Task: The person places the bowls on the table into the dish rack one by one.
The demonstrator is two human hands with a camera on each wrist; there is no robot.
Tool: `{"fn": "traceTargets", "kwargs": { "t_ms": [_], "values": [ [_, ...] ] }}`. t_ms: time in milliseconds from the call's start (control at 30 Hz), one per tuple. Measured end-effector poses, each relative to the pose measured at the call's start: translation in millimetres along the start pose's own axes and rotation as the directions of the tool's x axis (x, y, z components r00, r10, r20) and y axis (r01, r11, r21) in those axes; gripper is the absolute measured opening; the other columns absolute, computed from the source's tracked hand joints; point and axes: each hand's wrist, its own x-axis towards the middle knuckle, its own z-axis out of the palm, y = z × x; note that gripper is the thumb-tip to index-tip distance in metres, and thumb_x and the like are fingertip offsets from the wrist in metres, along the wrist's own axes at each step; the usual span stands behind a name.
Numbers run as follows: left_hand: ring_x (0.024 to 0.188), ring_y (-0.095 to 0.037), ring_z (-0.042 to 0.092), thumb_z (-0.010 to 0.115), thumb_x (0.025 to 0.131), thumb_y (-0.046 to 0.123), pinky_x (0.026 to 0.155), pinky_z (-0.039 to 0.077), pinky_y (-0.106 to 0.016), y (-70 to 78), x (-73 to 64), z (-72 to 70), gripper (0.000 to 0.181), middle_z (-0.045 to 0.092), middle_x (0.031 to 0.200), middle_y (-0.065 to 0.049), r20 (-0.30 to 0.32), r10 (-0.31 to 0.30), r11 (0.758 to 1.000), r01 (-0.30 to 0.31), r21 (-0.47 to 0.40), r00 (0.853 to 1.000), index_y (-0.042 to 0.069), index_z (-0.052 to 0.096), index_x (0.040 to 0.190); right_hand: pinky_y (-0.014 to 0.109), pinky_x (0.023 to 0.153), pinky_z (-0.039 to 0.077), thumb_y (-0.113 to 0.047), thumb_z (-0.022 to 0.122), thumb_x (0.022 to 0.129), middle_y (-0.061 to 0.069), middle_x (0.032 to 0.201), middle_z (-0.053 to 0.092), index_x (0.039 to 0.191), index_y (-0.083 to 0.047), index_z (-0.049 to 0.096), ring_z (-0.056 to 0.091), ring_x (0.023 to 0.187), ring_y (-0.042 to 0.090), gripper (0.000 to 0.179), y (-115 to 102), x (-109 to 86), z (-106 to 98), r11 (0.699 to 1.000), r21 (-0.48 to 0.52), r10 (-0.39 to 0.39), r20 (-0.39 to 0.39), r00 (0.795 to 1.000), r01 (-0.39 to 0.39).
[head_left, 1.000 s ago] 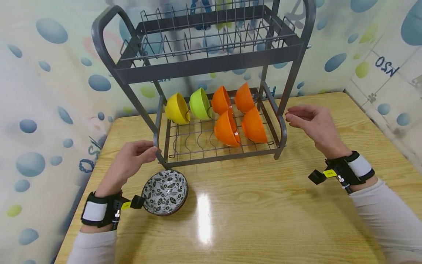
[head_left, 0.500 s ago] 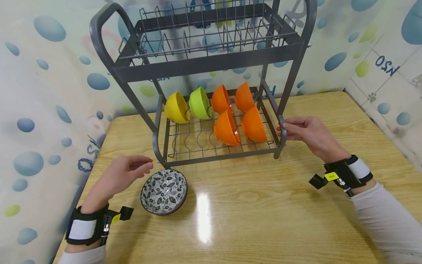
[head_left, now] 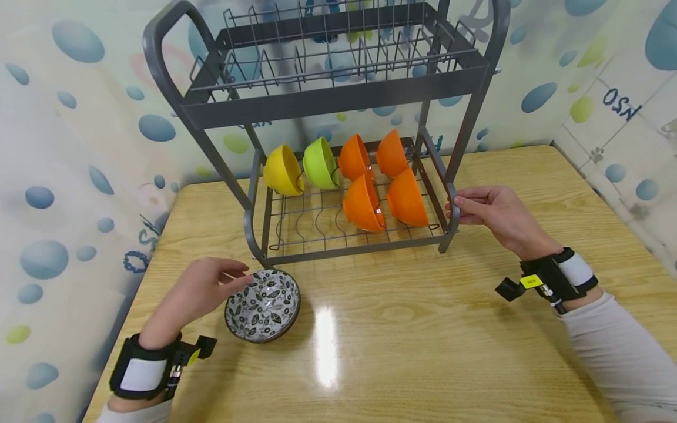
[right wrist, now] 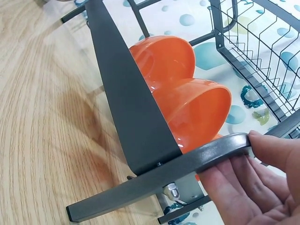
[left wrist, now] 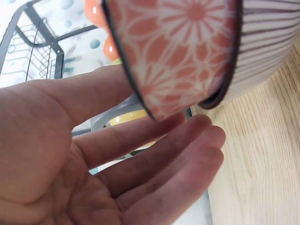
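Beside the front left foot of a dark grey two-tier dish rack [head_left: 338, 101], patterned bowls [head_left: 270, 314] stand stacked on the table, with black-and-white leaves inside. In the left wrist view, the upper bowl [left wrist: 183, 51] has a coral flowered outside and the lower bowl [left wrist: 267, 51] is striped. My left hand [head_left: 203, 294] is at their left rim, thumb tip over the bowl's inside, fingers loosely extended along the outside without closing. My right hand [head_left: 499, 217] grips the curved right side rail [right wrist: 211, 154] of the rack's lower tier between thumb and fingers.
On the lower tier lean a yellow bowl [head_left: 284, 170], a green bowl [head_left: 320, 164] and several orange bowls [head_left: 362, 202]. The wire upper tier [head_left: 317, 64] overhangs them. A patterned wall [head_left: 79, 147] borders the wooden table [head_left: 402, 341] at the left and back.
My left hand has left the rack's left rail, dropped toward me, then moved right onto the bowls' rim. My right hand has moved left and taken hold of the right rail.
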Motion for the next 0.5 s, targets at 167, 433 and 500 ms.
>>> {"fn": "traceTargets", "kwargs": {
  "t_ms": [167, 433, 500],
  "values": [
    [0.081, -0.021, 0.068, 0.068, 0.087, 0.031, 0.067, 0.056, -0.036, 6.6, -0.5, 2.9, 0.037, 0.073, 0.098, -0.013, -0.001, -0.014, 1.0, 0.014, 0.025, 1.0, 0.001, 0.071, 0.108, 0.026, 0.08, 0.056, -0.024, 0.063, 0.091, 0.008, 0.101, 0.074, 0.113, -0.003, 0.067, 0.07, 0.091, 0.015, 0.031, 0.3, 0.6, -0.4, 1.0, 0.006, 0.0, 0.006, 1.0, 0.0],
    [0.073, -0.015, 0.065, 0.073, 0.082, 0.018, 0.062, 0.054, -0.033, 10.9, -1.0, 8.3, 0.017, 0.073, 0.085, -0.006, -0.051, 0.032, 0.995, -0.027, 0.096, 0.998, 0.005, 0.075, 0.093, 0.026, 0.079, 0.056, -0.025, 0.063, 0.091, 0.006, 0.101, 0.074, 0.114, -0.003, 0.067, 0.07, 0.092, 0.015, 0.032, -0.1, 1.2, 0.5, 1.0, -0.006, 0.008, -0.002, 1.0, -0.008],
    [0.07, -0.012, 0.063, 0.075, 0.08, 0.015, 0.061, 0.053, -0.033, 11.4, -0.9, 9.7, 0.014, 0.072, 0.08, -0.004, -0.065, 0.046, 0.993, -0.039, 0.111, 0.997, 0.006, 0.075, 0.09, 0.026, 0.079, 0.056, -0.025, 0.063, 0.091, 0.005, 0.099, 0.074, 0.114, -0.004, 0.067, 0.07, 0.092, 0.016, 0.032, 0.0, 1.2, 0.3, 1.0, -0.009, 0.007, 0.0, 1.0, -0.007]
  ]
}}
